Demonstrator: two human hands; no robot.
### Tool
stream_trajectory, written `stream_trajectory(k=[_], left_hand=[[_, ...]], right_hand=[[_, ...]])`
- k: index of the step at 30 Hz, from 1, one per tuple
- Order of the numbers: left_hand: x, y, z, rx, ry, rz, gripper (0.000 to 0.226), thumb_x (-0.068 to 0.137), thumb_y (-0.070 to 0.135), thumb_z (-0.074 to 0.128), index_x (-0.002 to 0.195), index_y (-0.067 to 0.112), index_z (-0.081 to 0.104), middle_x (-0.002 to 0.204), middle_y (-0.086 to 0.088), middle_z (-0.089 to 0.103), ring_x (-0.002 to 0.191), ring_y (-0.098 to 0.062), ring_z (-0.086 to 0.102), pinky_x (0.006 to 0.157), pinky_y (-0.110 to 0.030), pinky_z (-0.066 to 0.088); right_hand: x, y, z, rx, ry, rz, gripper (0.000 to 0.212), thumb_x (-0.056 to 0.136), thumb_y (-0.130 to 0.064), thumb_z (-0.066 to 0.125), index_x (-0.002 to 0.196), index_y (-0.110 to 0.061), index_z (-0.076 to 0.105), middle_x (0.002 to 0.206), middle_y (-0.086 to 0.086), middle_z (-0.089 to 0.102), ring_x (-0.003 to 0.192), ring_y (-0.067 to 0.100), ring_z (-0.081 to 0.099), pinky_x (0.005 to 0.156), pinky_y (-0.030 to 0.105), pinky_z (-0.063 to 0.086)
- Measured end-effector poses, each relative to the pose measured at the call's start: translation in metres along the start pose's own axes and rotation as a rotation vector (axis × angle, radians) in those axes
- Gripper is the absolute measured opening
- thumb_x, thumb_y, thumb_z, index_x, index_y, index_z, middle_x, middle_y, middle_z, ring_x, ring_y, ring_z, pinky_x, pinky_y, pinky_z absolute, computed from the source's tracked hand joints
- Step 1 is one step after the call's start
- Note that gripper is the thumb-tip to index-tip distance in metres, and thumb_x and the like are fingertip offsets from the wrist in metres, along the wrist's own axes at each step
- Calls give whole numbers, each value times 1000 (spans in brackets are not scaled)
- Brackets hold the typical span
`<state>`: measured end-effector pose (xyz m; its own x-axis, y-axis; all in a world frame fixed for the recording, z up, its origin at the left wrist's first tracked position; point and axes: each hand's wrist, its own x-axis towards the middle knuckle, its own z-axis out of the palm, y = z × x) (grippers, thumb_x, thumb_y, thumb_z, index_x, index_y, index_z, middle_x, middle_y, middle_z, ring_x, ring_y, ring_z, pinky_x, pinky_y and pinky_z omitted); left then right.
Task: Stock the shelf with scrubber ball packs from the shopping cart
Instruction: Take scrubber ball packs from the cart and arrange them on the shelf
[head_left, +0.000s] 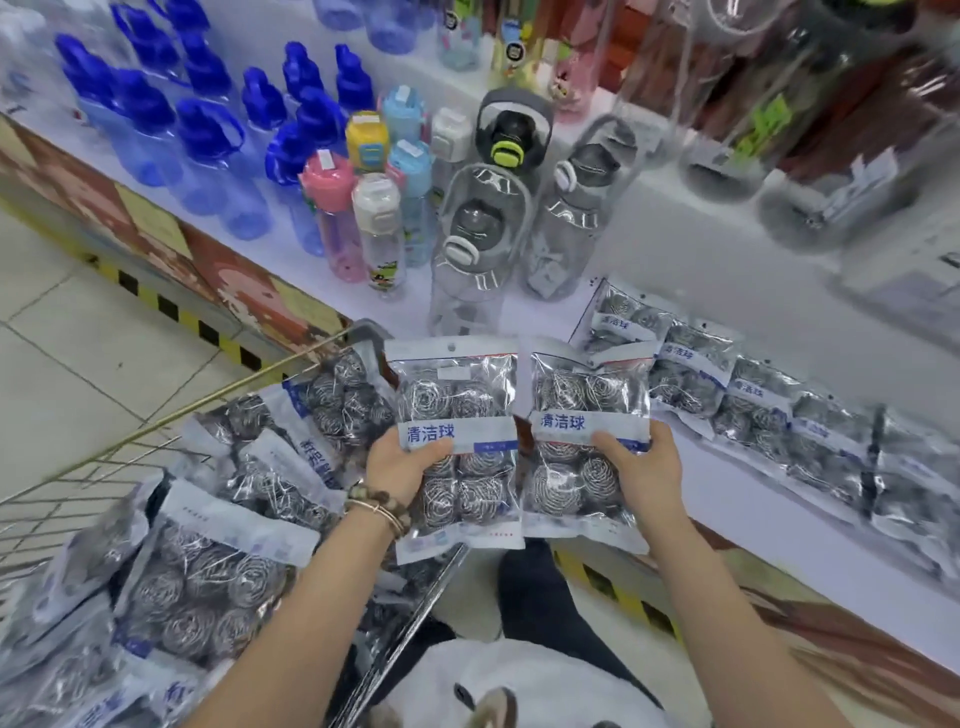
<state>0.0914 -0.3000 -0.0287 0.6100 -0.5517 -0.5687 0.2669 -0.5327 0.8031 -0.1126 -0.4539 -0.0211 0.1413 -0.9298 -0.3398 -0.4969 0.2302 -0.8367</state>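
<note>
My left hand (397, 462) and right hand (641, 467) are apart, level with each other in front of my chest, each clamped on its own scrubber ball pack. The left pack (457, 410) stands upright with my thumb across its blue-and-white label and my fingers curled behind. The right pack (587, 400) is gripped the same way, tilted slightly. Their inner edges almost meet between my hands, and both show steel scrubber balls through clear film. Beaded bracelets (376, 506) circle my left wrist.

Just to my left is the shopping cart (104, 467), its wire basket heaped with more packs (208, 566) lying at all angles. The left pack hangs over the cart's near corner.

To my right runs the white shelf (769, 514). On it a row of stocked packs (753, 405) lies flat, overlapping, from just behind the right pack out toward the far right — the nearest one sits close behind my right-hand pack.

Farther back on the same shelf stand clear grey bottles (472, 234), then small pink, yellow and pale-blue bottles (358, 208), and beyond them a cluster of blue-capped bottles (208, 135). Past the cart lies tiled floor (78, 364), edged by a yellow-and-black stripe (171, 306).
</note>
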Motion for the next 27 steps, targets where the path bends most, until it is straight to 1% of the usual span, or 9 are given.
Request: stream_trajectory(k=[7,11,13,15,18,20,23,25,27], left_hand=[[30,43,104,120,-60,-20,23,79,30,69,95,17,58,87,8,61,81,-11,57,62,-21,41],[56,64,170,171,-82,-59,86,59,59,74,121,5,52,122,-4,58,106,-23,56,91,-38,47],[64,78,202,205,-71,-48,67,76,37,71,126,2,45,126,-3,51,111,-22,51,93,-31,41],[71,86,232,220,-57,-60,69,83,23,66,138,4,30,137,-10,43,121,-25,45,93,-31,37],[92,95,259,209,-78,-75,62,82,17,67,133,6,34,121,-7,54,86,-10,55,69,-16,43],[109,98,272,271,-96,-93,52,80,18,69,123,5,42,104,-4,60,68,-2,50,52,-14,37],[131,109,290,339,-107,-99,51,78,21,71,119,4,45,104,-7,61,69,-9,58,51,-21,46],[147,118,302,363,-130,-95,65,79,23,70,131,5,37,121,-10,55,91,-20,60,73,-32,53],[163,127,314,400,-146,-93,78,80,26,69,140,7,24,138,-14,40,117,-30,48,94,-41,44]], right_hand=[[76,21,-73,24,20,102,46,77,-32,77,110,-15,50,96,5,65,82,30,64,75,49,55],[126,33,-114,60,29,164,77,76,-36,77,137,-11,38,125,-1,51,111,23,52,96,43,45],[148,40,-131,68,35,202,72,77,-33,77,133,-6,42,121,2,55,109,23,54,91,35,43],[166,43,-143,77,22,237,77,73,-40,79,131,-5,43,113,6,59,96,23,58,85,34,44],[195,64,-149,100,33,250,109,45,-75,76,129,-13,47,111,10,62,86,23,54,72,46,51],[211,77,-150,122,29,284,103,49,-69,78,129,-12,47,112,13,62,85,24,55,66,39,51],[219,58,-151,88,52,335,76,71,-43,79,129,-7,47,122,15,60,103,32,59,89,46,51],[229,59,-149,107,80,362,55,77,-30,77,119,-5,52,102,11,65,84,27,60,79,40,51],[240,62,-146,118,102,385,38,80,-22,75,107,-7,53,83,2,61,71,21,55,63,30,44]])
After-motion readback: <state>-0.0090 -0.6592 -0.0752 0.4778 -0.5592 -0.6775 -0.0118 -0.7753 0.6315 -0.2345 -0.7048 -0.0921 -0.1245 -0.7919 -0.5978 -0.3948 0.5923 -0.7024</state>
